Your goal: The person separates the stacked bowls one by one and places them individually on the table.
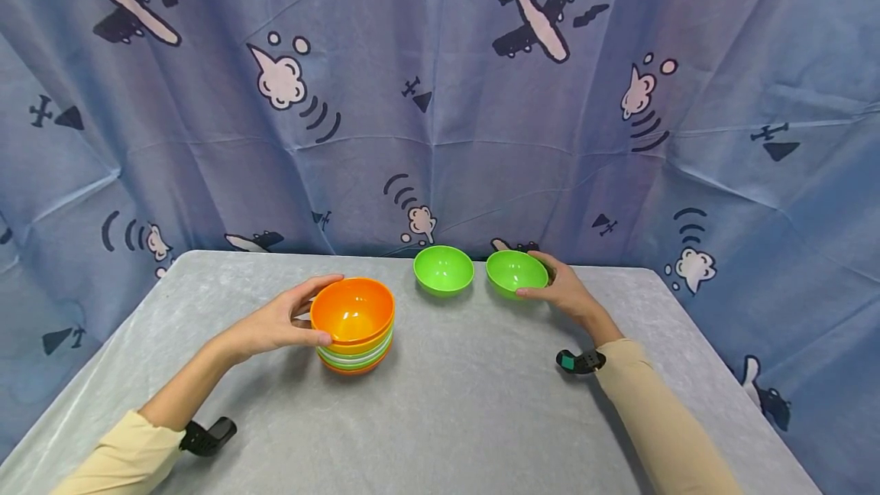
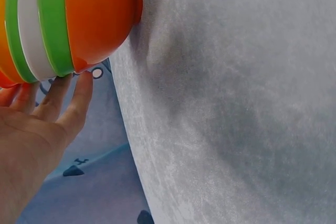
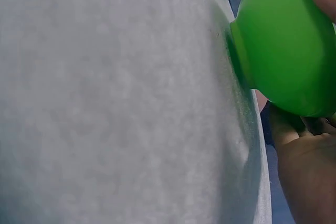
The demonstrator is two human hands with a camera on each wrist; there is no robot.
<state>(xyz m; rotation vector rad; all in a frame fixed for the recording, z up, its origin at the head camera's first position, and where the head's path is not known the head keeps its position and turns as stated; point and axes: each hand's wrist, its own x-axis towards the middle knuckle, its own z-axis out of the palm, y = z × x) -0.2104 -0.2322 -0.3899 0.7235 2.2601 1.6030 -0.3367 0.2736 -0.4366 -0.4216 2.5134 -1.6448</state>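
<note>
A stack of nested bowls (image 1: 354,358) stands on the left half of the table, an orange bowl (image 1: 353,312) on top with green, white and orange ones below. My left hand (image 1: 285,321) holds it from the left, thumb on the near side of the rim and fingers round the far side. In the left wrist view, fingertips (image 2: 82,83) touch the stack's wall. At the back right, my right hand (image 1: 565,289) grips a green bowl (image 1: 516,272) by its right side, thumb in front, fingers behind. That bowl's foot (image 3: 242,56) is close to the cloth in the right wrist view.
Another green bowl (image 1: 443,271) sits at the table's back edge, just left of the one in my right hand. A grey cloth covers the table (image 1: 454,418). Behind it hangs a blue curtain (image 1: 371,98) printed with airplanes.
</note>
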